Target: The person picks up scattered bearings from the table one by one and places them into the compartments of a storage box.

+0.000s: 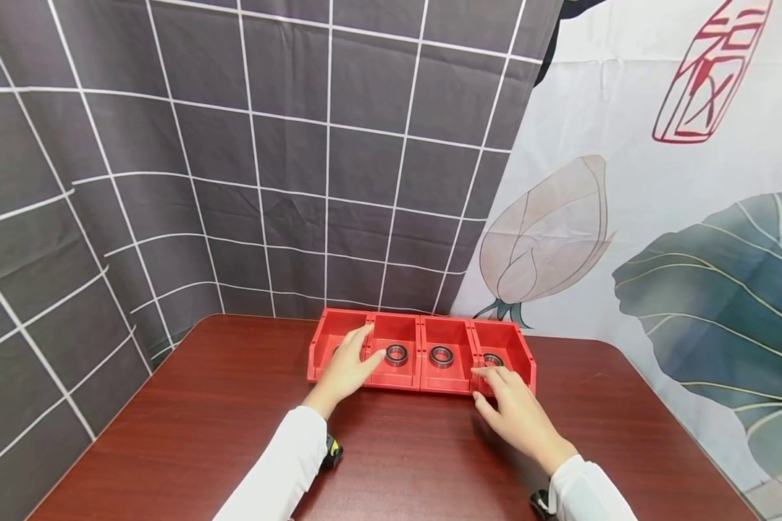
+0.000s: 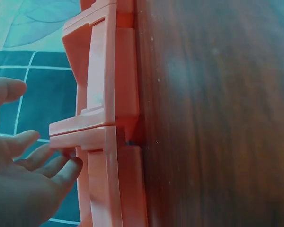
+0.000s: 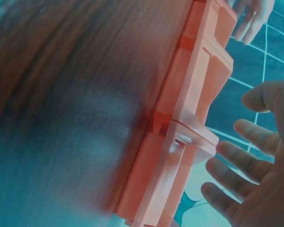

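Several red plastic bins stand side by side in a row. One ball bearing lies in the second bin from the left, another bearing in the third. The rightmost bin holds a bearing partly covered by the right hand; in the leftmost, a dark edge shows behind the left hand. My left hand reaches over the leftmost bin with loosely spread fingers, fingertips at a divider wall in the left wrist view. Over the rightmost bin's front, my right hand is spread, palm empty in the right wrist view.
The bins sit toward the back of a reddish-brown wooden table. Behind it hangs a dark grey cloth with a white grid, and a white cloth with a lotus print at the right. Dark wrist devices show below the sleeves.
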A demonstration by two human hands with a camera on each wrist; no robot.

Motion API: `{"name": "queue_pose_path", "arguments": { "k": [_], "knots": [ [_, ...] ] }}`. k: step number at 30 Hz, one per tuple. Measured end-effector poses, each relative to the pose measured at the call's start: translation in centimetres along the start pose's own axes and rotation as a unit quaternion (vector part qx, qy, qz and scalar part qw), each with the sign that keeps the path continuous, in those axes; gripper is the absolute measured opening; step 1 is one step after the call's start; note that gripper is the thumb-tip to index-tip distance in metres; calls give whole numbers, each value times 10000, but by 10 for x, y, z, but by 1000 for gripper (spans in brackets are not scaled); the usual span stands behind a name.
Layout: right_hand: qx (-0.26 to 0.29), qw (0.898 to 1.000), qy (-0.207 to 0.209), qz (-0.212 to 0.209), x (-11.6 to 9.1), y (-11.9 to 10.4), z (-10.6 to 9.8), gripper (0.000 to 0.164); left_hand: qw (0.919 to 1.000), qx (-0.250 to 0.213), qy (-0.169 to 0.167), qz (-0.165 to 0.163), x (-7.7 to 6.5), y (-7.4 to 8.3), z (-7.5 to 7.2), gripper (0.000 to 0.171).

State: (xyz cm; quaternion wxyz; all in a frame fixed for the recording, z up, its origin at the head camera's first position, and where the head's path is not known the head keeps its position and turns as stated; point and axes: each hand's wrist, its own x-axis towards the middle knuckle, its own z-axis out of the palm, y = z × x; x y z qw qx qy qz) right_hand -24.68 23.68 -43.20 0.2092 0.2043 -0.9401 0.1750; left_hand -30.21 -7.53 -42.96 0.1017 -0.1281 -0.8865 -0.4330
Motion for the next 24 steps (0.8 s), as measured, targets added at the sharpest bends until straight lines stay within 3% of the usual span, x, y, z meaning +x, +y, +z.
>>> {"name": "queue_pose_path", "arguments": {
  "k": [11, 17, 24],
  "knots": [
    [-99, 9998, 44, -145, -3, -5, 3, 50, 9973, 461, 29, 575, -15, 6, -3, 65],
    [-244, 9996, -67, -144, -7, -12, 5, 58, 9857, 1342, 39, 1019, -30, 7, -1, 69],
    [-374, 9990, -244, -80, -10, -21, 2, 63, 9701, 1968, -173, 1409, -46, 16, -3, 72]
  ]
}}
